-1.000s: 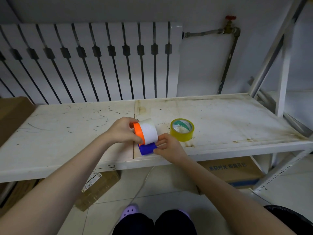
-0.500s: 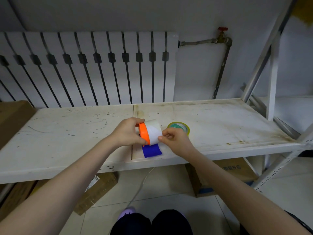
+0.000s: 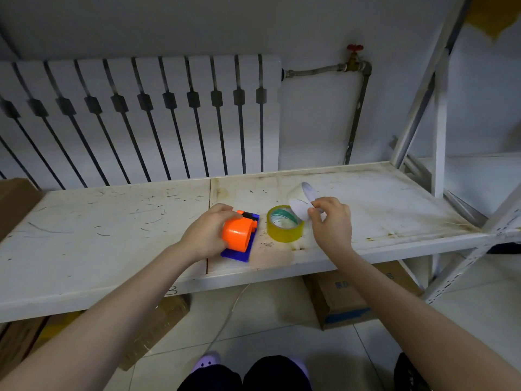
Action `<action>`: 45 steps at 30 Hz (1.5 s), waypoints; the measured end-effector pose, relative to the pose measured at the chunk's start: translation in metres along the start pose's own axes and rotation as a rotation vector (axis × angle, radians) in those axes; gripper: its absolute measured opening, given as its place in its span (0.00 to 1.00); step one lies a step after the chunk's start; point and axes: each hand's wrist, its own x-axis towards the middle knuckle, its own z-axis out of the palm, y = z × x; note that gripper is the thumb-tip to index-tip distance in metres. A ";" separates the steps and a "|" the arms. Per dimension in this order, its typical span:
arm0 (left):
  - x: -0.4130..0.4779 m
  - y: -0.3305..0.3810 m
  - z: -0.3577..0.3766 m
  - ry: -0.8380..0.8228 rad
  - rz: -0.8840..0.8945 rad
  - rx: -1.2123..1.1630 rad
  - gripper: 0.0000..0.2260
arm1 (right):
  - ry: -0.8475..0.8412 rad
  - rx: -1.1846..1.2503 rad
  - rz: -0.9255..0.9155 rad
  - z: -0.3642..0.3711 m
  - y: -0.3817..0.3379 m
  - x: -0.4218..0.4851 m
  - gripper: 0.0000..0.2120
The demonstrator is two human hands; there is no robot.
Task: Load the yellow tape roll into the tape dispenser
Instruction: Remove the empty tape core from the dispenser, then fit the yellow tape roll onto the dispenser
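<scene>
with your left hand point(image 3: 204, 235) gripping the dispenser point(image 3: 239, 239) and your right hand point(image 3: 332, 221) pinching the white core point(image 3: 299, 203), the yellow tape roll point(image 3: 284, 224) looks light, stiff and slick: take it by its outer rim.

The tape dispenser point(image 3: 239, 238) looks like smooth, slightly glossy plastic, orange over a blue base. At its 3 o'clock, the yellow tape roll point(image 3: 284, 224) is translucent, shiny film. The white roll point(image 3: 300, 203) at 1 o'clock looks matt and papery. The shelf point(image 3: 112, 221) is painted white board, scuffed, scratched and rust-stained.
</scene>
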 end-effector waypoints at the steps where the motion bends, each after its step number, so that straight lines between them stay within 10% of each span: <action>1: 0.002 0.000 0.002 0.002 -0.027 -0.004 0.32 | 0.012 -0.066 0.017 -0.002 0.008 0.004 0.09; 14: 0.012 0.021 0.014 -0.004 -0.546 -0.562 0.30 | -0.170 -0.712 0.110 -0.004 0.066 0.053 0.08; 21: 0.017 0.023 0.020 0.010 -0.742 -0.976 0.23 | -0.245 -0.409 0.015 0.007 0.042 0.032 0.23; 29: 0.016 0.031 0.017 0.097 -0.822 -1.248 0.22 | -0.403 -0.076 -0.211 0.024 -0.013 -0.017 0.10; 39: 0.006 0.029 -0.012 0.153 -0.824 -1.403 0.21 | -0.750 -0.243 -0.429 0.043 -0.024 -0.044 0.15; 45: 0.003 0.037 -0.001 0.123 -0.770 -1.355 0.21 | -0.508 -0.197 -0.249 0.039 -0.022 -0.032 0.16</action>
